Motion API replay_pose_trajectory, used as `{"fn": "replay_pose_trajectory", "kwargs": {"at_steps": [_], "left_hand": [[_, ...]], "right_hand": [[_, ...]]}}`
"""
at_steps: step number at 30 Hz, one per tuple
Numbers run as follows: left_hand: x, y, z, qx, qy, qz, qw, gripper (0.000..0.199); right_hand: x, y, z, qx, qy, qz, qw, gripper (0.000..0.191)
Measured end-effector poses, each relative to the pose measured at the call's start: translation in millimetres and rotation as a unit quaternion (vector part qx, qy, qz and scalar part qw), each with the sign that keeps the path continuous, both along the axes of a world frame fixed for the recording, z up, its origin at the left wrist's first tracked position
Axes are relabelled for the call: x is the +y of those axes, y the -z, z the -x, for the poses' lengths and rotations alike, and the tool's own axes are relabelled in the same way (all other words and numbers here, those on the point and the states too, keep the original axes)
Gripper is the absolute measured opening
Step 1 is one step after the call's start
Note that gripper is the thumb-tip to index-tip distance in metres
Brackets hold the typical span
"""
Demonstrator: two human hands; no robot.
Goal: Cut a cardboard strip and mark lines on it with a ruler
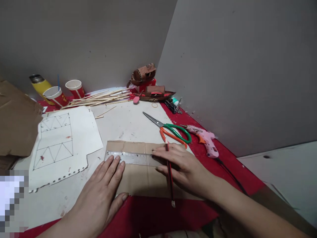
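Some room: beyond far cardboard (143, 181) edge, scissors (162, 125) crowding right
Left hand (102, 185): flat on ruler (136, 158), loose
Right hand (187, 165): holding pencil (170, 180), loosely maybe

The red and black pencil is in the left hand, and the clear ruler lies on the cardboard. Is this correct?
Not quite: the head view shows the red and black pencil in the right hand, not the left hand. The clear ruler does lie on the cardboard.
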State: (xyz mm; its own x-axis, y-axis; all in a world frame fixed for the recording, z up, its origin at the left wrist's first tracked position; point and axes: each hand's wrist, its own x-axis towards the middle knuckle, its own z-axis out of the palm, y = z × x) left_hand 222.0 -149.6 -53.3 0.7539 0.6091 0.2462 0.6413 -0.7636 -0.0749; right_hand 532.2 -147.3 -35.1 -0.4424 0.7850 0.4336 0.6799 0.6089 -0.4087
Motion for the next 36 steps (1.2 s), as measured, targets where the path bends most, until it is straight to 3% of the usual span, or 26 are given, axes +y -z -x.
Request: {"fn": "replay_pose_trajectory", "kwargs": {"at_steps": [3,7,12,17,20,24,30,36], "left_hand": [[1,3.7,1,0.0,0.006,-0.021,1.0,0.071],[3,4.6,1,-0.001,0.018,-0.034,0.999,0.074],[4,2.6,3,-0.005,0.017,-0.049,0.999,0.072],[3,2.9,16,-0.005,0.011,-0.071,0.997,0.075],[4,4.7,22,-0.003,0.007,-0.07,0.997,0.075],[5,4.5,21,-0.007,0.004,-0.066,0.998,0.074],[-2,-3.9,16,-0.007,-0.013,-0.019,1.0,0.071],[-6,-9.2,14,-0.011,-0.032,0.04,0.999,0.069]], "right_hand": [[-14,3.0,-18,0.048,0.101,-0.008,0.994,0.034],[-38,18.1,-37,0.068,0.254,0.028,0.964,0.031],[-56,35.4,-28,0.045,0.264,-0.006,0.963,0.036],[-58,30.6,-15,0.036,0.229,-0.016,0.973,0.035],[-43,21.1,-21,0.03,0.218,-0.026,0.975,0.032],[-2,13.6,-42,-0.044,0.234,-0.063,0.969,0.035],[45,22.1,-61,-0.133,0.218,0.006,0.967,0.035],[69,27.6,-71,-0.131,0.19,-0.022,0.973,0.038]]}}
